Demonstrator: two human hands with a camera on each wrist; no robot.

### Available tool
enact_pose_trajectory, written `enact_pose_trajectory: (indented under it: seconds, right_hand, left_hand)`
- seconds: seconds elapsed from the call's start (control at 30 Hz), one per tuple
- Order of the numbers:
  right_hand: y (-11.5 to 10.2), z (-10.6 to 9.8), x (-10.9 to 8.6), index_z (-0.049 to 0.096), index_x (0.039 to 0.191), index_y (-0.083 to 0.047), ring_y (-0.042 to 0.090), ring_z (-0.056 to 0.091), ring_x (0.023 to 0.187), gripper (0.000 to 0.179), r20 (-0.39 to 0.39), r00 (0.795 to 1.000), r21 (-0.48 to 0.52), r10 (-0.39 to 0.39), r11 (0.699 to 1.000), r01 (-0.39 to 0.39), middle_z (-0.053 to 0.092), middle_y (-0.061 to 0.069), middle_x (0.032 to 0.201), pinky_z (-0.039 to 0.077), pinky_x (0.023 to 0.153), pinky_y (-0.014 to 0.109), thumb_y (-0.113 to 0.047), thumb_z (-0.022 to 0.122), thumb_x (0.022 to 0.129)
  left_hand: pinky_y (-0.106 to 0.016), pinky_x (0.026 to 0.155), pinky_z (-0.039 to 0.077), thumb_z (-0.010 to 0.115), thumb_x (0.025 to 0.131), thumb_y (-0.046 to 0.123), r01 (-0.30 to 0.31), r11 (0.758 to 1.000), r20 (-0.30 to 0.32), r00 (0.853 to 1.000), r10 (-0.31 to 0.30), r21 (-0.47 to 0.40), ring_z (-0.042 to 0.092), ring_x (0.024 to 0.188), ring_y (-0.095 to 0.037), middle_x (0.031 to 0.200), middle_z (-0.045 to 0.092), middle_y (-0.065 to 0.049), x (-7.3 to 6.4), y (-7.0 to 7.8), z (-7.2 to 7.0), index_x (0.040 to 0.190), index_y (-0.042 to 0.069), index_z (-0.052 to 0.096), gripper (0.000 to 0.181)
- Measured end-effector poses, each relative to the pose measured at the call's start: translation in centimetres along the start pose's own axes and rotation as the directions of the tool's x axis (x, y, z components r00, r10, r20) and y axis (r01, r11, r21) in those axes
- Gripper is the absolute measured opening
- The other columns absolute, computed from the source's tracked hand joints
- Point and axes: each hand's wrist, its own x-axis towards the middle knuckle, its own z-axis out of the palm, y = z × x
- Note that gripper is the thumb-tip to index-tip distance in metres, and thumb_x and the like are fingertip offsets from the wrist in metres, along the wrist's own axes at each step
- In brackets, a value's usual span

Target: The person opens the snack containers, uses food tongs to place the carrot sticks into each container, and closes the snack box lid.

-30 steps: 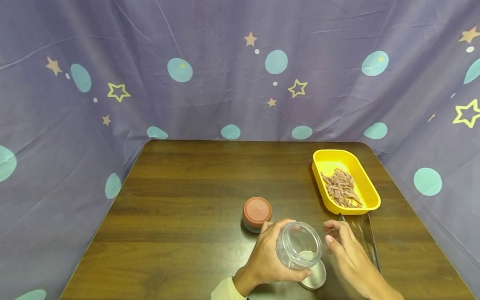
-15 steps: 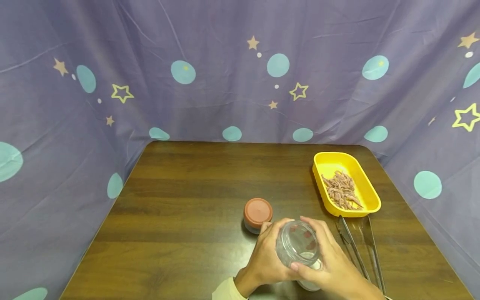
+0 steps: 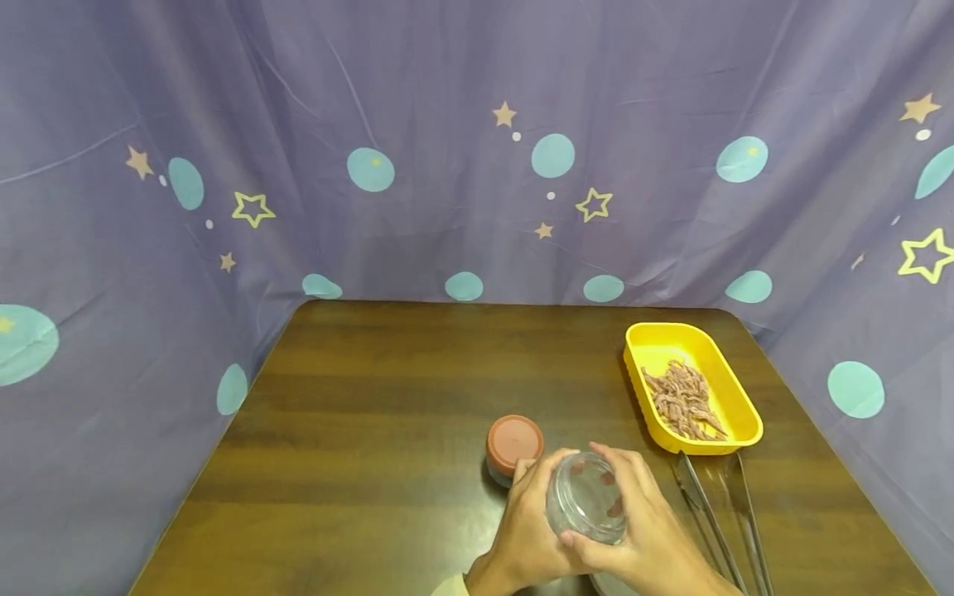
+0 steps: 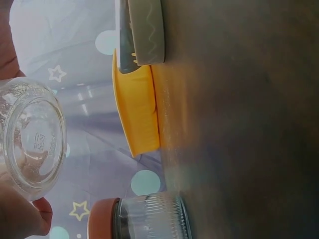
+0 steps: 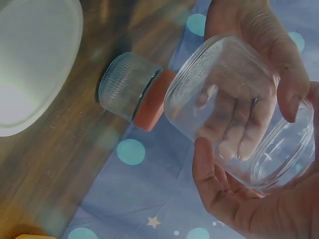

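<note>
Purple patterned curtain (image 3: 447, 124) behind; brown table (image 3: 373, 397) below. Yellow tray (image 3: 656, 352) far right, holding brown strips; metal tongs (image 3: 714, 523) just nearer. Left hand (image 3: 525, 530) and right hand (image 3: 641, 530) both grasp the lidless clear jar (image 3: 589, 497), fingers curled round it, raised off the table. Red-lidded jar (image 3: 515, 443) just beyond left hand; pale disc (image 5: 35, 64) beneath, mostly hidden in head view. Step in hand, apparently: handling the jar two-handed. Next move calls for one grip secure before the other loosens.
</note>
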Motion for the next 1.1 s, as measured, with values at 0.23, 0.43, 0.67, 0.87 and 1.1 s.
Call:
enact_pose_trajectory:
  seconds: [0.23,0.43,0.67,0.87,1.1]
  right_hand:
    - [0.4,0.5,-0.7,0.036,0.139,-0.019,0.008,0.051,0.088,0.092,-0.019,1.000,0.009,-0.022,1.000,0.022,0.047,0.001,0.116,0.049,0.060,0.019,-0.041,0.081,0.062]
    - [0.4,0.6,-1.2,0.035,0.139,-0.022,0.006,0.049,0.088,0.092,0.008,1.000,0.018,0.018,1.000,-0.018,0.046,-0.001,0.117,0.047,0.059,0.017,-0.043,0.081,0.062]
    - [0.5,0.5,-1.1,0.036,0.139,-0.021,0.006,0.049,0.086,0.092,-0.009,1.000,0.014,-0.001,1.000,0.001,0.047,0.001,0.116,0.046,0.058,0.017,-0.043,0.081,0.062]
    - [0.8,0.2,-0.6,0.042,0.134,-0.016,0.008,0.051,0.086,0.090,-0.052,0.997,-0.038,-0.060,0.998,0.058,0.049,-0.002,0.114,0.048,0.059,0.019,-0.045,0.082,0.059]
    - [0.6,-0.5,0.2,0.046,0.127,-0.013,0.010,0.053,0.086,0.084,-0.040,0.999,-0.048,0.010,0.999,-0.012,0.046,-0.004,0.116,0.049,0.060,0.019,-0.046,0.082,0.059]
  left_hand:
    - [-0.016,0.081,0.036,0.077,0.062,0.038,0.023,1.000,0.002,1.000,-0.023,-0.006,0.057,0.093,-0.008,0.113,0.063,-0.002,-1.0,0.4,0.2,0.128,0.003,0.043,0.082]
    - [-0.016,0.083,0.035,0.081,0.052,0.029,0.028,0.999,-0.018,0.999,-0.028,-0.019,0.059,0.093,-0.007,0.111,0.064,-0.001,-1.4,0.4,0.5,0.126,0.006,0.046,0.086]
    - [-0.016,0.084,0.035,0.081,0.049,0.028,0.002,1.000,-0.038,0.999,-0.003,-0.012,0.060,0.094,-0.007,0.111,0.063,0.000,-1.1,0.2,0.7,0.127,0.005,0.046,0.088]
    - [-0.017,0.084,0.036,0.078,0.058,0.032,0.009,0.999,-0.019,1.000,-0.010,-0.032,0.060,0.096,-0.009,0.114,0.063,-0.001,-0.9,0.1,0.7,0.128,0.005,0.044,0.083]
    - [-0.021,0.084,0.036,0.081,0.060,0.045,0.140,0.990,0.076,0.987,-0.138,-0.022,0.055,0.102,-0.008,0.124,0.058,0.003,-0.6,0.6,0.6,0.139,0.008,0.034,0.099]
